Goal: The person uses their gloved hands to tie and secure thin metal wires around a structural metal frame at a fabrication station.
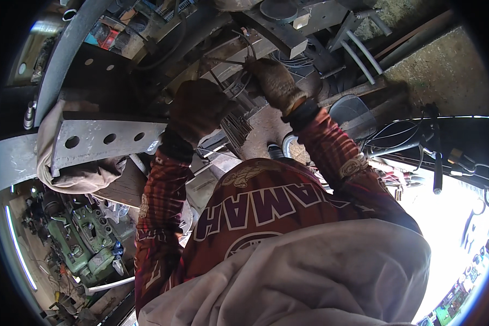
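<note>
Both of my hands wear work gloves and reach forward over metal stock. My right hand (277, 84) is closed, with a thin dark rod (223, 60) running left from its fingertips. A thin bent wire (251, 43) rises just beyond those fingers. My left hand (198, 108) lies in deep shadow, its fingers curled; what they hold, if anything, is hidden. Between the hands are thin strips and a loop of wire, too dim to tell apart. Below them stands a bundle of thin metal rods (236, 133).
A grey steel beam with round holes (106, 136), draped with beige cloth (87, 176), juts in at left. Green machinery (81, 247) sits lower left. Heavy steel bars (271, 32) cross ahead. A clear round-edged container (353, 117) and looped cables (391, 133) are at right.
</note>
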{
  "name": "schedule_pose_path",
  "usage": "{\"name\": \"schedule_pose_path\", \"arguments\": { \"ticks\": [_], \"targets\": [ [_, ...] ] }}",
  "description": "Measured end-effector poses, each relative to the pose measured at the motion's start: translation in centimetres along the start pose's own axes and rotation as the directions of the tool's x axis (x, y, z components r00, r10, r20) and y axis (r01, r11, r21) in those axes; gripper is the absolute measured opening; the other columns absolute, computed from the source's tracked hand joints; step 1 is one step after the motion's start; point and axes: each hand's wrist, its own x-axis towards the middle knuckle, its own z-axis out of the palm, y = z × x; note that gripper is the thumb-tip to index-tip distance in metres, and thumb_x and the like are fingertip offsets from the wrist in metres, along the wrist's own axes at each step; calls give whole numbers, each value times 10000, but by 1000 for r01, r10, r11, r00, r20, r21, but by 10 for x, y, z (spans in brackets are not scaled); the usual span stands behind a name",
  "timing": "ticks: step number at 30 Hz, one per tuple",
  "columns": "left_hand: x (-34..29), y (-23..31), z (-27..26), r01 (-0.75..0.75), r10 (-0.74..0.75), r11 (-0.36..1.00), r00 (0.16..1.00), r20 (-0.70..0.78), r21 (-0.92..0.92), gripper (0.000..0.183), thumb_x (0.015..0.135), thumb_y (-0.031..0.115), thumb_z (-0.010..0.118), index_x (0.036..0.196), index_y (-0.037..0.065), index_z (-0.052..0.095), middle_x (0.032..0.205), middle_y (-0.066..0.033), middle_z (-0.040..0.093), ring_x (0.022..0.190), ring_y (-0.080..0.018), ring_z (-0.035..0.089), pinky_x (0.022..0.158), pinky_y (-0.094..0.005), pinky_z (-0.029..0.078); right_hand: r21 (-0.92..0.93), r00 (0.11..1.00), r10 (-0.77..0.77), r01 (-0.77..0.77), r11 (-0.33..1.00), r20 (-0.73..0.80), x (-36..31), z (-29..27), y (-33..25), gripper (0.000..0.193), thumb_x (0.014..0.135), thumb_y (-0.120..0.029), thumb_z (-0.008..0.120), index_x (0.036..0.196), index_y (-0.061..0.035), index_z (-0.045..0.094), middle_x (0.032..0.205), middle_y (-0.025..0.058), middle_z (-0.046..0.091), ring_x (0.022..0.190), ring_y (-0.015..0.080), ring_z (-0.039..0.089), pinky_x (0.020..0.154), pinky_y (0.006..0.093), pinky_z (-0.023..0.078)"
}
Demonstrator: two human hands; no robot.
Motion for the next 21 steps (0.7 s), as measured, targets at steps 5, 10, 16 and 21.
{"name": "schedule_pose_path", "arguments": {
  "ticks": [5, 10, 16, 21],
  "targets": [
    [1, 31, -8, 138, -161, 926, 986, 37, 352, 135, 870, 250, 671, 933, 140, 628, 737, -10, 560, 729, -201, 607, 651, -387, 459, 802, 817, 576, -365, 473, 32, -10, 29, -24, 312, 1011, -289, 579, 1017, 11, 664, 822, 127, 691, 687, 213, 699, 658, 334, 581],
    [11, 49, 10, 275, -358, 875, 922, 149, 398, 220, 890, 224, 625, 1087, 124, 627, 782, -21, 613, 740, -209, 648, 639, -367, 514, 424, 940, 271, -164, 891, -207, -11, 37, -2, 309, 1011, -288, 589, 989, 10, 665, 838, 114, 697, 712, 213, 704, 675, 351, 583],
    [13, 23, -1, 211, -228, 971, 956, 183, 111, 239, 913, 266, 627, 1114, 137, 634, 790, -31, 629, 711, -210, 659, 611, -379, 523, 814, 870, 488, -330, 478, 66, -8, 31, -11, 370, 1017, -342, 574, 1008, 20, 652, 867, 120, 696, 763, 219, 717, 683, 341, 596],
    [5, 17, 6, 198, -205, 978, 972, 111, 70, 199, 909, 291, 649, 1045, 148, 622, 742, -28, 610, 666, -220, 646, 557, -394, 508, 653, 941, 337, -266, 709, 17, -12, 28, -12, 415, 1010, -383, 580, 1003, 27, 644, 862, 120, 689, 759, 216, 714, 698, 337, 606]
  ]
}}
